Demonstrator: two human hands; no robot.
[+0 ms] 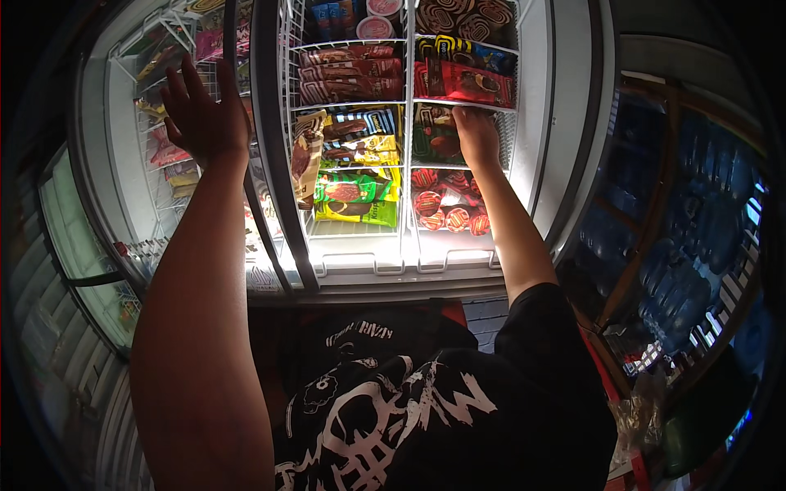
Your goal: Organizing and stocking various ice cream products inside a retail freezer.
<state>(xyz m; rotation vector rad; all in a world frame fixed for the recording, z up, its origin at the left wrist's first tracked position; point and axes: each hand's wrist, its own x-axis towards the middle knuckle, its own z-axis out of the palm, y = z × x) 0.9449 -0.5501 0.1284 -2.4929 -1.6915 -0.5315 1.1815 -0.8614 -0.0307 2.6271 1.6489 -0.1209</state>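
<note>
A lit chest freezer with a sliding lid lies before me. My left hand (206,113) is raised over the left lid near its dark frame (276,141), fingers spread and holding nothing. Inside the right half, my right hand (478,136) reaches into a wire compartment of dark ice cream packets (433,138). Its fingertips are partly hidden by the hand, so I cannot tell whether they grip a packet. Just beyond it lies a red ice cream packet (479,85) in the neighbouring compartment. Round red-wrapped ice creams (457,219) lie nearer me, beneath the forearm.
White wire dividers (406,123) split the freezer. Yellow and green packets (353,187) fill the middle compartment, with a tan packet (307,153) tilted at its left. Pink-lidded cups (374,27) sit at the back. Large blue water bottles (675,264) stand in a rack at right.
</note>
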